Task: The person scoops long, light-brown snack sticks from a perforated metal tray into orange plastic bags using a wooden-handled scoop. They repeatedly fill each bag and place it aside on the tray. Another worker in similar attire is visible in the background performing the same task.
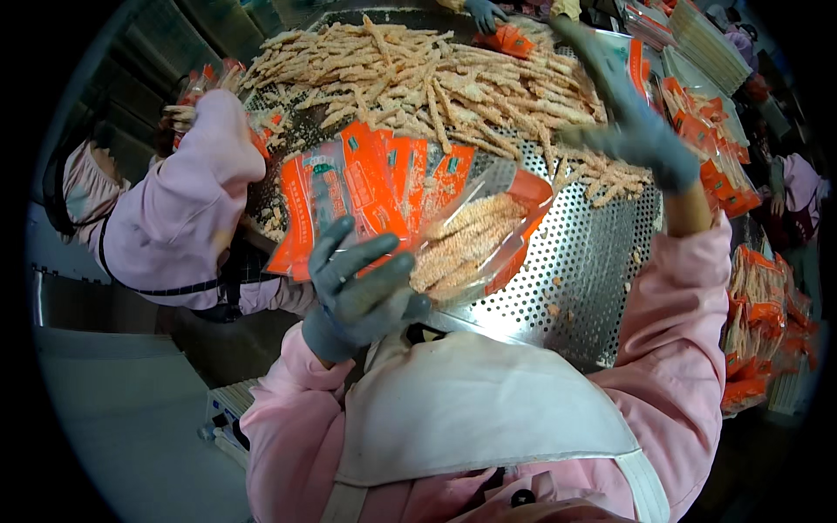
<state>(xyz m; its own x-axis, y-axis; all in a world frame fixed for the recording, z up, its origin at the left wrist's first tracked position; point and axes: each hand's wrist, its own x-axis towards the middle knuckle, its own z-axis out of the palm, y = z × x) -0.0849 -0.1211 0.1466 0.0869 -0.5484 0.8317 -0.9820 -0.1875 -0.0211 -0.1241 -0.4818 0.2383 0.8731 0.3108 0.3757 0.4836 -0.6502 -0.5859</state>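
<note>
Grey gloves cover both my hands. My left hand (356, 287) is at the near table edge, fingers spread beside a clear and orange plastic bag (474, 238) of breaded sticks. Fingertips and thumb meet the bag's lower left end; whether they grip it is unclear. My right hand (631, 127), blurred, is raised above the table's right side, thumb wide of the fingers, nothing visible in it. Beyond it spreads a big heap of breaded sticks (418, 82). Several flat orange-and-clear bags (373, 180) lie fanned out behind my left hand, crumbs on them.
The perforated metal table (556, 261) has loose crumbs on it. At left, a co-worker in a pink top (196, 196) leans in. Another person's gloved hand (484, 14) touches an orange bag (507, 40) at the far edge. Filled bags (762, 314) and stacked trays (706, 46) are at right.
</note>
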